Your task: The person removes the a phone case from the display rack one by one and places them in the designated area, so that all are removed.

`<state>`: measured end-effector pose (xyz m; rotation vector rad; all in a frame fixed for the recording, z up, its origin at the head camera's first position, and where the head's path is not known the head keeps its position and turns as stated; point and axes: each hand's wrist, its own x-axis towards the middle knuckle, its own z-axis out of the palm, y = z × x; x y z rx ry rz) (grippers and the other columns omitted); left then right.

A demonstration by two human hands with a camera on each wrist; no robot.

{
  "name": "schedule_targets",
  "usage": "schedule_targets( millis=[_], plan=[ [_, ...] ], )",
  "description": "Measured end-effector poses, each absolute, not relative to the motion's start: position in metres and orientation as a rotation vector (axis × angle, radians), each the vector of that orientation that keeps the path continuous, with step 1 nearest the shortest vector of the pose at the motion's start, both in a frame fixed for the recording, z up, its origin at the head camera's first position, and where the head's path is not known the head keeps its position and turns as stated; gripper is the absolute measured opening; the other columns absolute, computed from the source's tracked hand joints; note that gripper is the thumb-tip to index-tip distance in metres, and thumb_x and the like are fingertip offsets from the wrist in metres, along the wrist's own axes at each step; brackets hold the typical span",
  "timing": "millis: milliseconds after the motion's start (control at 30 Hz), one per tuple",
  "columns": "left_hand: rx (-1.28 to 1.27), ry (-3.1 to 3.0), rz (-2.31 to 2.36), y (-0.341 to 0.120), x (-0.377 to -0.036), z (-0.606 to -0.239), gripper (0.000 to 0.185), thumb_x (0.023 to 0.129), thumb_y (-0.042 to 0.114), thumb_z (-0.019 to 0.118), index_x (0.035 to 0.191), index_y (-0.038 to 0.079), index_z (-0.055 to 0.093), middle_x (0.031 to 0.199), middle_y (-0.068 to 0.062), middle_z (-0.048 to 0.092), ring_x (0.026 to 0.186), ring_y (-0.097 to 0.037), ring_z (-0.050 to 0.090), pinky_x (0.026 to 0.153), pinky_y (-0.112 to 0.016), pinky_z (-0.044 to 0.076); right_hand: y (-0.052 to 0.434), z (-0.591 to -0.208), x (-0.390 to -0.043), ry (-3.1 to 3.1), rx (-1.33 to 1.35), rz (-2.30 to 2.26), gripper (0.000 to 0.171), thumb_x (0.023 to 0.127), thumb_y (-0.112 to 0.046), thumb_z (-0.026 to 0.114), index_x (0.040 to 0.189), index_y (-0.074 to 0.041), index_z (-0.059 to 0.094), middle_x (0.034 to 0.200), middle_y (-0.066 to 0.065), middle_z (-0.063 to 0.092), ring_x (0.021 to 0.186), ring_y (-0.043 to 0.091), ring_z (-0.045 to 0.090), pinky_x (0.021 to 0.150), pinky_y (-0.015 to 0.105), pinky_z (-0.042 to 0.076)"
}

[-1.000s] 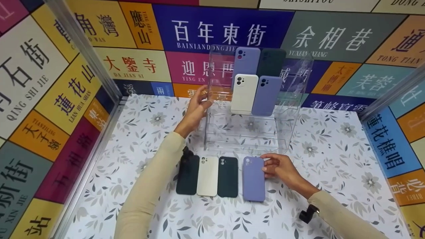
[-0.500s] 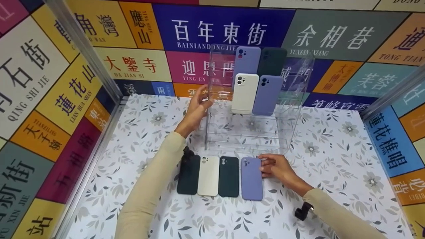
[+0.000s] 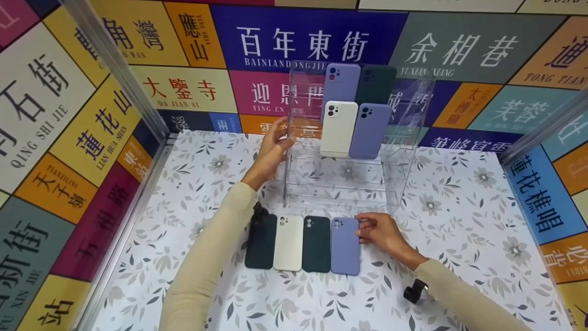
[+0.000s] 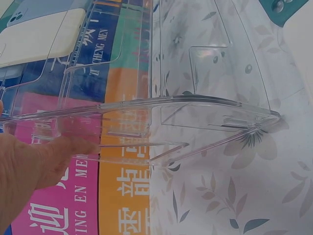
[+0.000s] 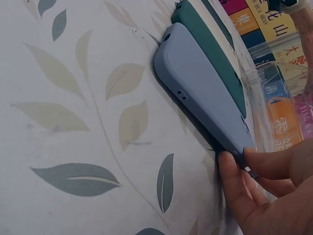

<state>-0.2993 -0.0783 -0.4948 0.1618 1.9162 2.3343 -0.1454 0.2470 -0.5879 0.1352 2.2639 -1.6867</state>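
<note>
My right hand [image 3: 383,235] pinches the upper right corner of a purple phone case [image 3: 345,250] on the tabletop; in the right wrist view, thumb and fingers hold the case's edge [image 5: 205,93]. This case lies beside a dark green phone case [image 3: 317,243], at the right end of a row. Farther left in the row are a cream phone case [image 3: 288,243] and another dark case [image 3: 261,246], partly covered by the left wrist's camera. My left hand [image 3: 273,149] grips the left side of a clear display stand [image 3: 337,184], its side panel [image 4: 186,100] showing in the left wrist view.
On the stand, a purple case [image 3: 342,82] and a dark green case [image 3: 379,85] stand in the upper tier. Below them are a white case [image 3: 339,131] and a purple one [image 3: 370,133]. Panels with printed characters [image 3: 303,37] enclose the leaf-patterned table [image 3: 459,239].
My right hand has slid the purple case left, closing the gap to the dark green case. My left hand stays on the stand.
</note>
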Motion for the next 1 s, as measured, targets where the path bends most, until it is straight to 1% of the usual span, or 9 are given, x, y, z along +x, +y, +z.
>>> schedule_targets(
  millis=[167, 333, 433, 633, 867, 1000],
  plan=[
    [0.166, 1.938, 2.322, -0.079, -0.300, -0.495, 0.064, 0.108, 0.009, 0.063, 0.167, 0.017, 0.040, 0.164, -0.024, 0.048, 0.139, -0.040, 0.057, 0.107, -0.069, 0.049, 0.244, -0.587, -0.146, 2.331, 0.076, -1.631, 0.044, 0.090, 0.017, 0.078, 0.133, 0.015, 0.069, 0.095, 0.015, 0.072, 0.078, 0.015, 0.074, 0.069, 0.031, 0.065],
    [0.158, 1.965, 2.300, -0.079, -0.300, -0.494, 0.062, 0.108, 0.010, 0.063, 0.166, 0.019, 0.042, 0.161, -0.018, 0.053, 0.141, -0.040, 0.057, 0.106, -0.066, 0.051, 0.241, -0.588, -0.147, 2.362, 0.031, -1.608, 0.041, 0.088, 0.018, 0.078, 0.129, 0.015, 0.071, 0.094, 0.016, 0.072, 0.076, 0.015, 0.074, 0.067, 0.031, 0.065],
    [0.157, 1.970, 2.298, -0.079, -0.299, -0.494, 0.062, 0.108, 0.010, 0.064, 0.166, 0.018, 0.043, 0.161, -0.017, 0.054, 0.141, -0.040, 0.058, 0.105, -0.065, 0.051, 0.238, -0.588, -0.146, 2.369, 0.034, -1.593, 0.041, 0.088, 0.018, 0.076, 0.128, 0.015, 0.071, 0.095, 0.017, 0.072, 0.075, 0.015, 0.073, 0.067, 0.031, 0.065],
    [0.167, 1.964, 2.318, -0.079, -0.299, -0.494, 0.065, 0.107, 0.007, 0.062, 0.167, 0.016, 0.041, 0.158, -0.019, 0.055, 0.138, -0.036, 0.059, 0.103, -0.063, 0.051, 0.234, -0.588, -0.148, 2.423, -0.001, -1.539, 0.038, 0.087, 0.018, 0.077, 0.126, 0.015, 0.072, 0.096, 0.019, 0.074, 0.077, 0.016, 0.075, 0.066, 0.031, 0.065],
    [0.162, 1.966, 2.317, -0.078, -0.299, -0.494, 0.065, 0.107, 0.006, 0.062, 0.167, 0.015, 0.040, 0.159, -0.020, 0.053, 0.143, -0.042, 0.056, 0.105, -0.066, 0.050, 0.235, -0.585, -0.147, 2.492, -0.031, -1.507, 0.033, 0.089, 0.014, 0.079, 0.122, 0.013, 0.074, 0.096, 0.018, 0.075, 0.079, 0.021, 0.076, 0.066, 0.035, 0.065],
    [0.158, 1.971, 2.312, -0.078, -0.300, -0.494, 0.065, 0.107, 0.006, 0.062, 0.168, 0.015, 0.040, 0.160, -0.021, 0.053, 0.140, -0.039, 0.058, 0.103, -0.064, 0.050, 0.241, -0.578, -0.148, 2.586, -0.080, -1.459, 0.029, 0.091, 0.010, 0.078, 0.120, 0.010, 0.076, 0.097, 0.015, 0.076, 0.085, 0.025, 0.076, 0.069, 0.029, 0.063]
  ],
)
